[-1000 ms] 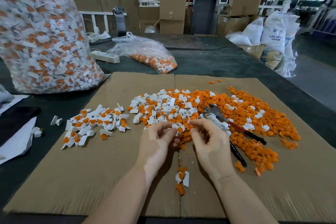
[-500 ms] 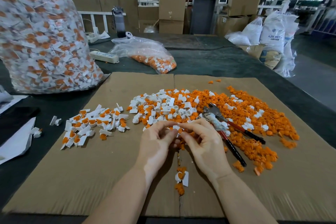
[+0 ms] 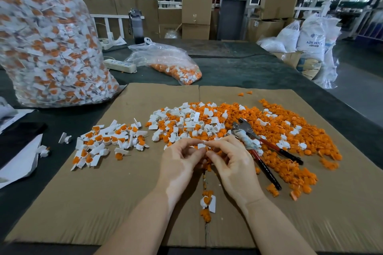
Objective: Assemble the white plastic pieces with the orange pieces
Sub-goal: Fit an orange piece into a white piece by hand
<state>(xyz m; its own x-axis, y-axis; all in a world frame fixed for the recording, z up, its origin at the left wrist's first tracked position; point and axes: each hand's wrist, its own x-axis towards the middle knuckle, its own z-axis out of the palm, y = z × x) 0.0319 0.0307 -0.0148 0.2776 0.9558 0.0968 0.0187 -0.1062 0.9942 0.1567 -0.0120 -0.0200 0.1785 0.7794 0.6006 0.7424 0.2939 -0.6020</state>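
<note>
I read "ABS RESI" printed on the white woven sack [image 3: 313, 37] at far right (remaining letters blurred). My left hand [image 3: 179, 163] and right hand [image 3: 232, 163] meet at centre above the corrugated cardboard sheet [image 3: 103, 203], fingertips of both pinching one small white plastic piece [image 3: 201, 146]. Loose orange pieces [image 3: 290, 151], knobbly and matte, heap to the right; assembled pieces [image 3: 107, 141] lie left. Red-handled pliers [image 3: 265, 151] rest on the heap. A clear bag [image 3: 49, 47] bulges far left.
</note>
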